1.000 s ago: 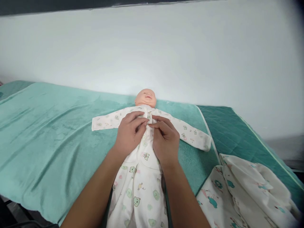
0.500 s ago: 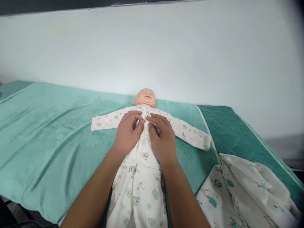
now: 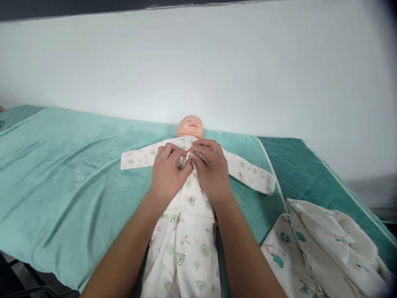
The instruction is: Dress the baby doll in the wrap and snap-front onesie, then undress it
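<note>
pinching hands: the left hand [image 3: 170, 169] and the right hand [image 3: 211, 167] meet over the chest, thumb and finger of each closed on the front of the top [image 3: 194, 200]; whether a button sits between the tips, i cannot tell from here.
top: white with little printed animals, laid over a doll [image 3: 190, 125] on a light green towel [image 3: 102, 165], both sleeves spread out to the sides.
cloth: looks like thin, soft cotton, so i'd guess light, floppy and hard to tear, more apt to bunch under the fingers than to slide away.
front edge: to my eye the best hold, a small pinch of thumb and fingertip on each side; a fistful would drag the whole chest crooked.
sleeves: limp and flat-looking, probably a poor place to steady the middle from.
doll: the head seems smooth and firm; the trunk is covered, so its weight is anyone's guess, but it likely gives the cloth a backing to press against.
trousers [image 3: 182, 256]: printed much like the top, below its hem, between the forearms; seemingly just as soft.
folded cloth [image 3: 322, 252]: printed, heaped loosely at the right, apart from the fingers, near a darker green quilted mat [image 3: 297, 169].
</note>
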`<state>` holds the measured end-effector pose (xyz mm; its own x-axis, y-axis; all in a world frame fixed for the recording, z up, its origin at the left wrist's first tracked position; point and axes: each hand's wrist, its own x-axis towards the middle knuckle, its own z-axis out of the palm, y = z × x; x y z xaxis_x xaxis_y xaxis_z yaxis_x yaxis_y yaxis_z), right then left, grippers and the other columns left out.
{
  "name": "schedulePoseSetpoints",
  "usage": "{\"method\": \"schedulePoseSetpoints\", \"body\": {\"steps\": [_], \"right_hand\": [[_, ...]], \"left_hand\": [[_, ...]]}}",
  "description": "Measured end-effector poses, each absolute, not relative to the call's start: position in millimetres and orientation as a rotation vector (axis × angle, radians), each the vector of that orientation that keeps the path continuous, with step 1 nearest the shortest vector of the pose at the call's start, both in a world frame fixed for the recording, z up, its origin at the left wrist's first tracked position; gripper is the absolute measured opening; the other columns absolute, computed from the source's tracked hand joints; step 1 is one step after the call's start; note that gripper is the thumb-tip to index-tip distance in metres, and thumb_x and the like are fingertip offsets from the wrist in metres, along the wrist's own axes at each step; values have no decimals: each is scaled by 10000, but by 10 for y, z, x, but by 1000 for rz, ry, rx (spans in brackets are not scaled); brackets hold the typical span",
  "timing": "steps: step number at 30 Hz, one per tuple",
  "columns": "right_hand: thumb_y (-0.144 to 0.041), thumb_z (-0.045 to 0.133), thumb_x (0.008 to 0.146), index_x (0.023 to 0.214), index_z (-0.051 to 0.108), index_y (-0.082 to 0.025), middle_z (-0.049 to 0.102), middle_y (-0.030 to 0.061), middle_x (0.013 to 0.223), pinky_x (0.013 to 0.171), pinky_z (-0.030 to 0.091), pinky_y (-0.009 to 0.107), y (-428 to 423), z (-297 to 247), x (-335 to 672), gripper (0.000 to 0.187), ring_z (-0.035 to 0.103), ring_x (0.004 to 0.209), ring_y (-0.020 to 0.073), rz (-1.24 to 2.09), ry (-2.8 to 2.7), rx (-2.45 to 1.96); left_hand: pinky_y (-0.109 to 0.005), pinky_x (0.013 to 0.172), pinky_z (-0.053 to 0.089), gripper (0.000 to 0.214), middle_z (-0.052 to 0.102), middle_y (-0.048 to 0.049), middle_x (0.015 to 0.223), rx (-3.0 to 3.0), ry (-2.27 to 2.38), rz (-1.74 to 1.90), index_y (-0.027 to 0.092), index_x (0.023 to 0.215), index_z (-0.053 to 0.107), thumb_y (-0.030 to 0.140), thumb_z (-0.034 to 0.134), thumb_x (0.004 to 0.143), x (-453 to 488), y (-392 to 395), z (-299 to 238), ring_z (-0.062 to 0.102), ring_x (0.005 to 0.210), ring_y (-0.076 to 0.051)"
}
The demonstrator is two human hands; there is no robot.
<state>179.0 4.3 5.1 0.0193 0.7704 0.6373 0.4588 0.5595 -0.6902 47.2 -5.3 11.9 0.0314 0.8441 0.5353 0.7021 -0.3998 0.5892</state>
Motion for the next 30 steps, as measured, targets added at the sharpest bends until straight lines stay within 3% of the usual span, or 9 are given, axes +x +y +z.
{"method": "schedulePoseSetpoints", "body": {"steps": [6, 13, 17, 23, 30], "right_hand": [[-164, 556, 909, 809, 668, -245, 623, 32, 968, 929, 459, 397, 45, 90, 1764, 170, 573, 997, 209, 315, -1632, -1064], [-197, 618, 855, 952, 638, -251, 618, 46, 1107, 964, 455, 408, 62, 47, 1749, 113, 573, 1100, 221, 343, -1528, -1185], [-196, 617, 856, 873, 619, -241, 622, 45, 1124, 948, 464, 385, 59, 50, 1754, 48, 593, 1113, 208, 382, -1496, -1146], [-224, 627, 878, 787, 688, -241, 671, 34, 1081, 966, 466, 408, 42, 45, 1748, 112, 622, 1080, 217, 395, -1546, -1172], [-256, 587, 919, 735, 688, -229, 698, 50, 1041, 918, 505, 412, -18, 11, 1734, 212, 647, 1018, 217, 357, -1482, -1166]], "left_hand": [[-321, 759, 453, 104, 647, -18, 810, 1990, 1557, 1335, 215, 803, 679, 184, 599, 861, 462, -61, 136, 571, 834, -181], [-275, 692, 425, 123, 588, 19, 735, 1581, 1460, 1366, 190, 693, 610, 166, 593, 812, 451, -38, 184, 525, 716, -127], [-263, 651, 405, 125, 534, 31, 698, 1414, 1414, 1305, 187, 693, 575, 194, 582, 818, 440, -45, 211, 480, 666, -113], [-276, 743, 435, 76, 569, 1, 875, 1653, 1476, 1341, 191, 741, 587, 141, 634, 774, 472, -39, 185, 540, 824, -137], [-292, 739, 483, 18, 570, -21, 956, 1813, 1471, 1321, 225, 842, 662, 209, 653, 845, 460, -37, 139, 550, 796, -141]]}}
